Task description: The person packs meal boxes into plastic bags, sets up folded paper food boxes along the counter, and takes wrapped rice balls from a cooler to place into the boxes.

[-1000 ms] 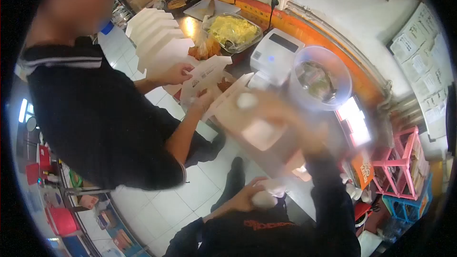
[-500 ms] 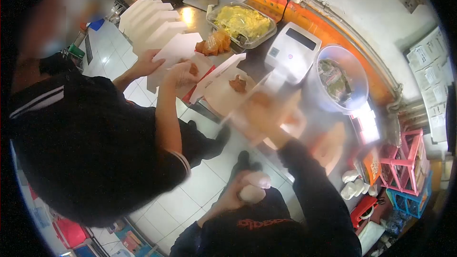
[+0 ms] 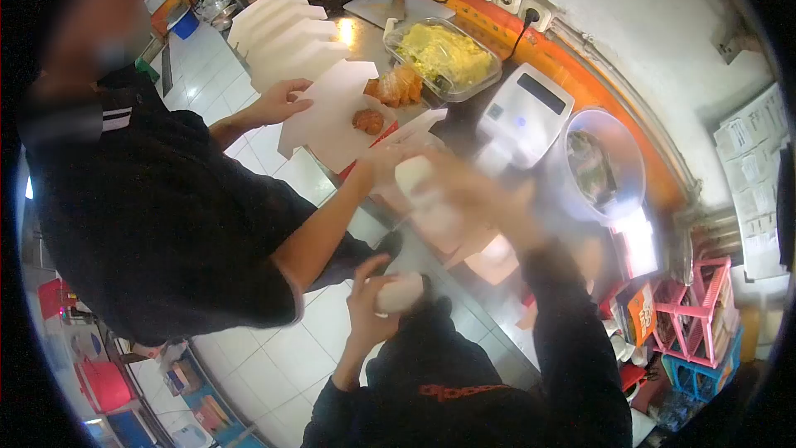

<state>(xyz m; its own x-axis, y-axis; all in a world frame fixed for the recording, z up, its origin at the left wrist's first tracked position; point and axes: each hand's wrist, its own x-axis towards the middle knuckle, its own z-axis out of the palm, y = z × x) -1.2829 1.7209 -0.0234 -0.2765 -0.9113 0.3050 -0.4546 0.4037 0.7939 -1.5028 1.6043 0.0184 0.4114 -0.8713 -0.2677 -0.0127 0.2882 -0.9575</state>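
Observation:
My left hand (image 3: 371, 307) is low, over the floor near my body, with its fingers round a white rounded packet (image 3: 400, 293). My right hand (image 3: 468, 187) reaches over the open boxes on the counter and is smeared by motion. Another white packet (image 3: 414, 174) is at its fingertips, above a box. The co-worker's hand (image 3: 377, 168) is close beside it at the same box. A co-worker's other hand (image 3: 286, 102) rests at the edge of an open white box (image 3: 323, 116) holding a brown piece of food (image 3: 367, 122).
Stacked open boxes (image 3: 278, 37), a tray of shredded yellow-green food (image 3: 444, 51), a white scale-like device (image 3: 527, 114) and a translucent bucket (image 3: 599, 166) stand along the counter. A co-worker in black (image 3: 166, 216) stands at the left. Pink baskets (image 3: 696, 311) are at the right.
My right hand has moved left to the boxes, with a white packet now at it. My left hand has risen, holding one packet where two showed before. The co-worker's near hand has moved right.

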